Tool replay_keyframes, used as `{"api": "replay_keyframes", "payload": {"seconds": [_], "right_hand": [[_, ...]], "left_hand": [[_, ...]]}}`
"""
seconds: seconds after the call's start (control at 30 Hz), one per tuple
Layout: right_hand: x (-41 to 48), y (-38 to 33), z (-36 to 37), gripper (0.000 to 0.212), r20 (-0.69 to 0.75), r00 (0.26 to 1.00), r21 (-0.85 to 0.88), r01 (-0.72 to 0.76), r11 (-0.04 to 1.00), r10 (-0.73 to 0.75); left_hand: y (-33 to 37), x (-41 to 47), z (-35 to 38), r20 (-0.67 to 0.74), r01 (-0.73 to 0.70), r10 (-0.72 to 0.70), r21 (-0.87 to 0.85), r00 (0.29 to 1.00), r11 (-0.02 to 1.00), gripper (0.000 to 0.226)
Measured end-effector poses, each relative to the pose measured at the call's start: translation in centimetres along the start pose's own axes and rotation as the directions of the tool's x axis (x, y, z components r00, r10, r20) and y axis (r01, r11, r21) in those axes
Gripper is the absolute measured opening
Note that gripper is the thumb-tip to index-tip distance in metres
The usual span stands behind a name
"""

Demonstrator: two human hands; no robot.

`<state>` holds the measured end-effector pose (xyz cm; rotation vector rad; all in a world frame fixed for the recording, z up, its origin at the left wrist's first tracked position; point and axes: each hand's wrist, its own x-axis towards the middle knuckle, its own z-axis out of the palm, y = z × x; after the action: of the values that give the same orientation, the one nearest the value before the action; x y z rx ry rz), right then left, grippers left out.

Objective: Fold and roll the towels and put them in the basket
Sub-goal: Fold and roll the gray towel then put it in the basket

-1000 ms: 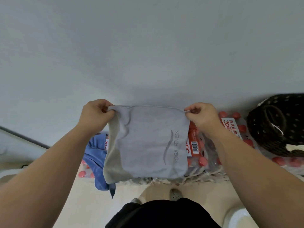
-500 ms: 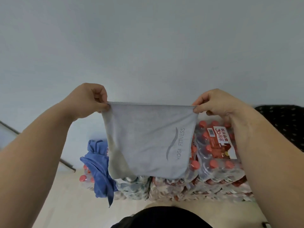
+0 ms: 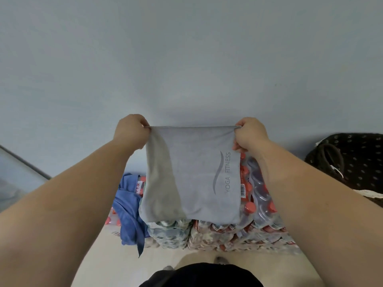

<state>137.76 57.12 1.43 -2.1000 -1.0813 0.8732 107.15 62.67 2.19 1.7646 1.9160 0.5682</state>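
Pale wall; grey towel (image 3: 192,175) doubled, taut (YOGA FITNESS).

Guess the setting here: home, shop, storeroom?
Likely a storeroom or a spare corner indoors, not certain. Shrink-wrapped packs of red-capped bottles are stacked against a bare pale wall, serving as a work surface, with a dark woven basket on them. The hands hold a grey towel above the packs.
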Motion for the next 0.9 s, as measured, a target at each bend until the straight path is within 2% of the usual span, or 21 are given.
{"api": "replay_keyframes", "payload": {"seconds": [0.07,0.13,0.2,0.3,0.43,0.6,0.77,0.9], "right_hand": [[0.2,0.1,0.9,0.028,-0.013,0.998,0.208,-0.059,0.976,0.063],[0.5,0.5,1.6,0.028,-0.036,0.998,0.296,-0.036,0.954,0.049],[0.7,1.0,1.9,0.027,-0.05,0.999,0.302,0.007,0.953,0.009],[0.1,2.2,2.0,0.026,-0.044,0.999,0.313,0.024,0.949,-0.01],[-1.2,5.0,2.1,0.019,-0.031,0.999,0.315,0.034,0.948,-0.026],[-4.8,9.2,1.6,0.017,0.007,0.998,0.3,0.051,0.953,-0.055],[-7.6,12.0,1.0,0.02,0.035,0.979,0.001,0.199,0.98,-0.199],[-9.3,13.2,1.3,0.023,0.058,0.965,-0.112,0.262,0.959,-0.257]], "left_hand": [[-0.1,0.1,0.8,0.114,0.175,-0.149,-0.275,0.982,0.945,0.012],[-0.3,0.2,1.2,0.195,0.273,-0.206,-0.442,0.959,0.854,0.012],[-0.6,0.4,1.5,0.18,0.266,-0.199,-0.524,0.963,0.809,0.013],[-1.3,0.0,2.1,0.133,0.188,-0.137,-0.557,0.982,0.809,0.015],[-2.6,-2.5,2.6,0.106,0.104,-0.056,-0.523,0.993,0.846,0.014],[-5.7,-9.1,3.9,0.046,0.048,-0.031,-0.435,0.998,0.899,0.016],[-8.9,-15.0,5.4,-0.002,0.045,-0.046,-0.223,0.999,0.974,0.019],[-10.6,-17.0,6.6,-0.041,-0.12,0.119,-0.024,0.992,0.992,0.021]]}}
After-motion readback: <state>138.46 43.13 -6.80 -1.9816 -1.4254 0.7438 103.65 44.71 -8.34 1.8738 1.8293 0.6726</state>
